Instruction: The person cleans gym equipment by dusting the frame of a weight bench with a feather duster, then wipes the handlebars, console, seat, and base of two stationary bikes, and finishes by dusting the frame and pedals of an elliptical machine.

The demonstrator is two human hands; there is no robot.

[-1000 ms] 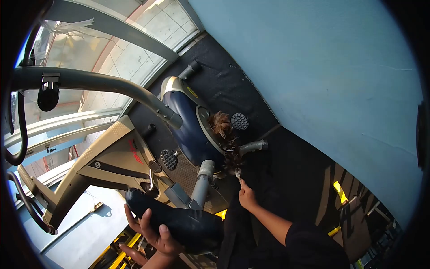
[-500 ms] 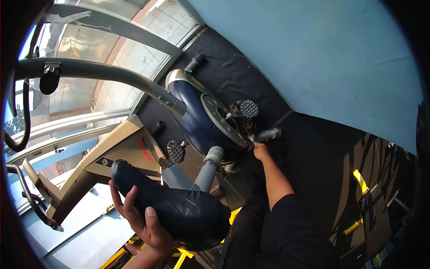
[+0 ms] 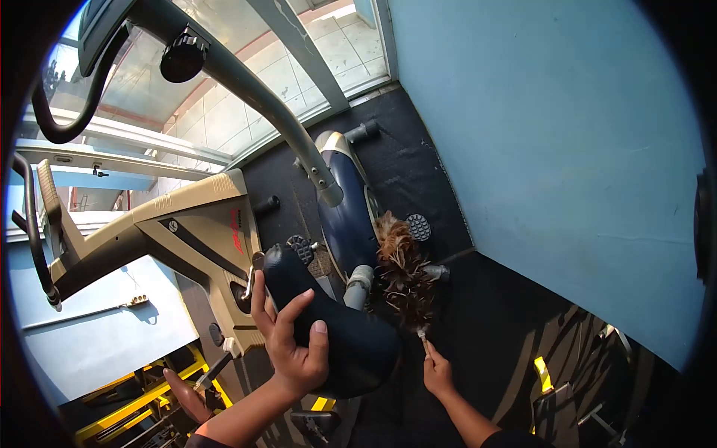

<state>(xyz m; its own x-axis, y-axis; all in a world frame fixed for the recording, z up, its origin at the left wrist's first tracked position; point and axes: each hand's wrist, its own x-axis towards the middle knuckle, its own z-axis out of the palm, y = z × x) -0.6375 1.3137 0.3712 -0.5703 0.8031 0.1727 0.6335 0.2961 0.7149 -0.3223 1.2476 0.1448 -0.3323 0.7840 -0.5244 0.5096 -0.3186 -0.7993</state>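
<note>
A brown feather duster (image 3: 404,278) is in my right hand (image 3: 439,371), whose fingers are closed around its thin handle. Its feathers lie along the right side of the exercise bike's dark blue housing (image 3: 348,209), close to a round pedal (image 3: 419,227). My left hand (image 3: 297,345) rests against the side of the black bike seat (image 3: 362,349), with its fingers spread apart. Below the seat, the grey seat post (image 3: 359,287) is partly visible. The seat hides the lower rear of the bike.
A beige exercise machine (image 3: 198,213) stands to the left, near windows. The bike's handlebar column (image 3: 261,93) arches toward the upper left. A light blue wall (image 3: 553,127) borders the right. Yellow-framed equipment (image 3: 543,373) stands at lower right, over black flooring (image 3: 485,313).
My right hand has drawn back toward me, and the duster's feathers have come into full view beside the housing. My left hand stays on the seat. The camera view has shifted.
</note>
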